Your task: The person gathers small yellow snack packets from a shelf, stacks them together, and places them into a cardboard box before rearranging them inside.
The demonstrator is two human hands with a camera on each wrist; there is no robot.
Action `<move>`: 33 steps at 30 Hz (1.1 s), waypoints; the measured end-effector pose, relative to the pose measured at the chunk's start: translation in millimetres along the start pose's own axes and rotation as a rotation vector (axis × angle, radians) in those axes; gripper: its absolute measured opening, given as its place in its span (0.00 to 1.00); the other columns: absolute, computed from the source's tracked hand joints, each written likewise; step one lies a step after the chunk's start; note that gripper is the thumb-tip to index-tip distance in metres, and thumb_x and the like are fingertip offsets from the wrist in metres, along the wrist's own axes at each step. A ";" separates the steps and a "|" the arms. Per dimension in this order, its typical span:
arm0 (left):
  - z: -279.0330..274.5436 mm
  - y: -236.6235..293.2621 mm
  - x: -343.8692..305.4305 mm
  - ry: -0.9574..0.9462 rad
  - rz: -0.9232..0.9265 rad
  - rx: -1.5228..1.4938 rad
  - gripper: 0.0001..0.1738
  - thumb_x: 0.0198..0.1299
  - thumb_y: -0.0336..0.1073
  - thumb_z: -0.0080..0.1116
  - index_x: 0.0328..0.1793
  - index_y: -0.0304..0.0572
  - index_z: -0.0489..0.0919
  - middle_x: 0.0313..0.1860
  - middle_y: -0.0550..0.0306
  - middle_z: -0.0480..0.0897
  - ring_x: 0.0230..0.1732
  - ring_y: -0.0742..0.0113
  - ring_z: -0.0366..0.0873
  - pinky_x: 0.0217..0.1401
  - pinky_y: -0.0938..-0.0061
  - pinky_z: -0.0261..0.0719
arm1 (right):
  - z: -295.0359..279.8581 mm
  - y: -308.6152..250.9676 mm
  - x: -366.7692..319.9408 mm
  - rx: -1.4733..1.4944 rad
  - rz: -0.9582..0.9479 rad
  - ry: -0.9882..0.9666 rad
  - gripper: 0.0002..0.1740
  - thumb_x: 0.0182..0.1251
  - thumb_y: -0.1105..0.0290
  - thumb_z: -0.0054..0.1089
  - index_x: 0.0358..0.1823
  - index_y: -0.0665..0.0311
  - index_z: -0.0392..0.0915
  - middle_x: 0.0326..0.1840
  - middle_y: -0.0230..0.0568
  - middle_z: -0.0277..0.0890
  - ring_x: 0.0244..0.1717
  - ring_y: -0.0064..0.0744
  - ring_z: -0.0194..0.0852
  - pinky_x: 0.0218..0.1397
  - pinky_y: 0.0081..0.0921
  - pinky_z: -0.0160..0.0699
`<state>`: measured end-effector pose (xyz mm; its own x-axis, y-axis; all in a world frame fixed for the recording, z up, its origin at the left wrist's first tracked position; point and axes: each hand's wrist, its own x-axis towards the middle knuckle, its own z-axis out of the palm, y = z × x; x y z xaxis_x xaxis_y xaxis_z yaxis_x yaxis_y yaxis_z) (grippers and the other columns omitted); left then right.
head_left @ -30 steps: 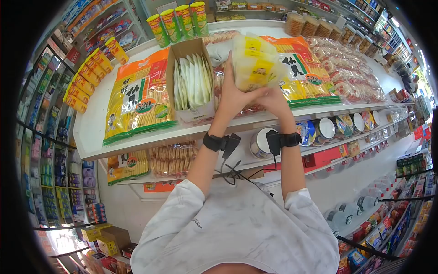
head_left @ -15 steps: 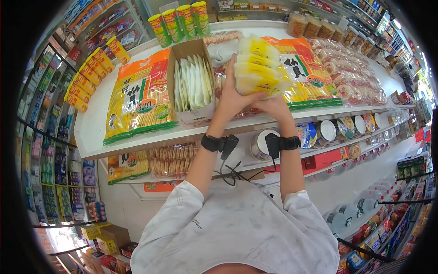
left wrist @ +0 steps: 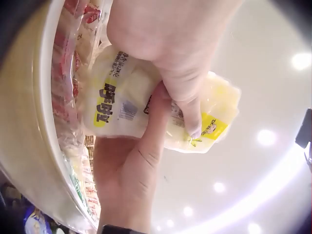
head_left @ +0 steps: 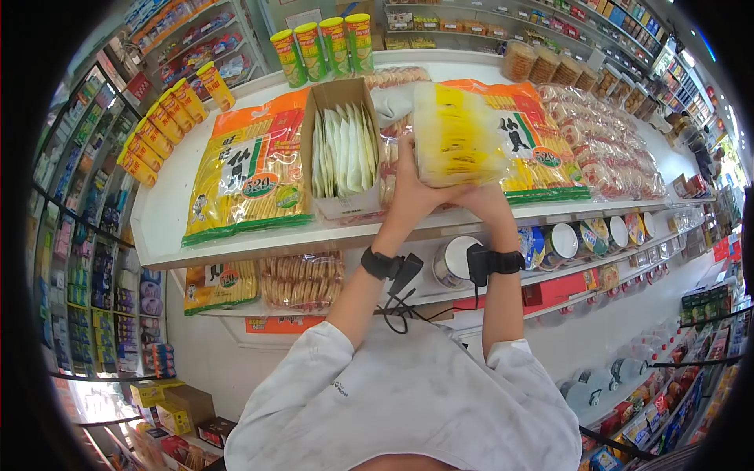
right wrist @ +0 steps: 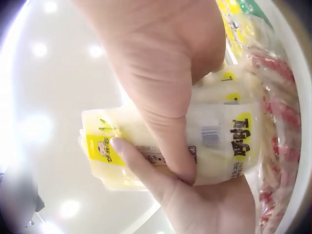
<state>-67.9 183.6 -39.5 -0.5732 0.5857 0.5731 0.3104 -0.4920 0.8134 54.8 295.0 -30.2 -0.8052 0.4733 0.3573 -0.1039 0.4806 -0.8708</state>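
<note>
A stack of clear-and-yellow snack packets (head_left: 458, 140) is held up between both hands above the counter, a little blurred in the head view. My left hand (head_left: 411, 186) grips its left side, with the thumb across the near face in the left wrist view. On the right side my right hand (head_left: 488, 203) grips the same stack, its thumb (right wrist: 168, 139) pressed over the printed packet face. The thumbs cross there. Left of the stack stands an open cardboard box (head_left: 345, 206) filled with upright pale packets (head_left: 343, 149).
Large bags of rice crackers (head_left: 251, 169) lie left of the box, and another such bag (head_left: 542, 157) lies behind the right hand. Red-and-clear snack packs (head_left: 613, 149) cover the counter's right. Green cans (head_left: 334, 49) and yellow cans (head_left: 173, 110) stand along the back and left edges.
The packet stack was tilted and fanned out; now it stands squarer between the hands, yellow edges facing up. Both hands keep their hold. The head view has shifted slightly, so the counter sits lower.
</note>
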 end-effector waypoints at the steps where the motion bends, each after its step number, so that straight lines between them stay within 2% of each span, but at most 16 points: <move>1: -2.3 -2.0 -1.1 -0.024 -0.018 0.004 0.65 0.40 0.40 0.94 0.81 0.34 0.59 0.72 0.44 0.76 0.74 0.55 0.75 0.77 0.60 0.74 | -3.2 -2.6 -0.6 -0.019 0.053 -0.045 0.43 0.54 0.68 0.86 0.71 0.68 0.75 0.65 0.43 0.84 0.61 0.33 0.82 0.66 0.33 0.82; 4: -3.5 9.9 -5.5 -0.089 -0.065 -0.003 0.71 0.38 0.40 0.94 0.84 0.33 0.56 0.75 0.44 0.74 0.76 0.55 0.73 0.78 0.60 0.74 | -10.9 -1.3 -3.6 -0.066 0.147 -0.125 0.43 0.56 0.71 0.85 0.72 0.68 0.73 0.67 0.44 0.83 0.63 0.33 0.81 0.68 0.33 0.81; 8: -2.0 10.3 -5.1 -0.107 -0.011 0.048 0.80 0.36 0.40 0.95 0.89 0.33 0.48 0.79 0.42 0.70 0.79 0.54 0.71 0.80 0.60 0.72 | -10.6 12.5 -6.7 -0.133 0.016 -0.061 0.42 0.58 0.72 0.83 0.73 0.68 0.70 0.68 0.46 0.81 0.64 0.34 0.80 0.69 0.34 0.80; 12: 0.2 14.6 -6.4 -0.088 -0.067 -0.002 0.83 0.36 0.39 0.95 0.90 0.33 0.43 0.80 0.41 0.69 0.79 0.53 0.71 0.81 0.61 0.72 | -10.5 -7.8 -12.9 -0.039 0.097 -0.071 0.42 0.58 0.71 0.82 0.73 0.69 0.70 0.69 0.47 0.79 0.66 0.37 0.79 0.71 0.34 0.78; 14: -0.8 18.5 -7.5 -0.099 -0.081 0.031 0.80 0.36 0.39 0.95 0.88 0.33 0.46 0.79 0.41 0.69 0.79 0.54 0.71 0.81 0.61 0.73 | -10.5 -3.4 -12.4 -0.092 0.054 -0.068 0.42 0.58 0.71 0.83 0.72 0.69 0.70 0.69 0.47 0.79 0.66 0.38 0.78 0.71 0.34 0.77; 17: 0.7 17.3 -10.9 -0.077 0.042 0.131 0.72 0.37 0.38 0.95 0.83 0.34 0.53 0.76 0.42 0.72 0.77 0.56 0.73 0.79 0.61 0.76 | -12.4 14.0 -13.0 -0.138 0.015 -0.085 0.41 0.58 0.70 0.83 0.72 0.68 0.71 0.68 0.47 0.78 0.66 0.40 0.78 0.72 0.34 0.76; 20: 6.2 12.0 -14.8 -0.037 0.006 -0.057 0.64 0.39 0.36 0.94 0.77 0.37 0.58 0.72 0.44 0.75 0.74 0.58 0.76 0.75 0.62 0.80 | -10.5 20.4 -11.6 -0.109 -0.002 -0.086 0.40 0.58 0.70 0.83 0.71 0.67 0.72 0.68 0.47 0.78 0.66 0.40 0.78 0.72 0.34 0.76; 22: 8.0 16.0 -17.2 -0.032 -0.056 -0.136 0.63 0.40 0.35 0.93 0.77 0.37 0.58 0.70 0.45 0.76 0.72 0.58 0.78 0.74 0.62 0.81 | -7.9 15.6 -13.0 -0.084 0.006 -0.071 0.40 0.58 0.71 0.83 0.71 0.67 0.73 0.68 0.47 0.79 0.66 0.40 0.78 0.72 0.34 0.76; 27: 12.9 28.3 -24.3 0.031 -0.016 -0.109 0.59 0.41 0.33 0.92 0.74 0.38 0.60 0.68 0.46 0.78 0.69 0.59 0.81 0.71 0.63 0.84 | -3.8 -0.5 -17.4 0.020 -0.028 -0.040 0.40 0.57 0.74 0.83 0.71 0.66 0.73 0.66 0.43 0.81 0.64 0.34 0.80 0.70 0.33 0.79; 33: 14.6 72.4 -36.2 0.130 -0.046 -0.107 0.55 0.42 0.33 0.92 0.73 0.37 0.65 0.65 0.46 0.81 0.67 0.58 0.83 0.68 0.62 0.85 | -4.4 -29.5 -36.5 0.138 0.074 -0.143 0.51 0.47 0.73 0.87 0.75 0.66 0.69 0.66 0.41 0.82 0.63 0.32 0.82 0.68 0.34 0.82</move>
<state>-13.6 136.2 0.1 -0.6807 0.5243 0.5116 0.2029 -0.5360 0.8194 89.8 266.8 -16.1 -0.8872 0.3895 0.2473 -0.1120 0.3382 -0.9344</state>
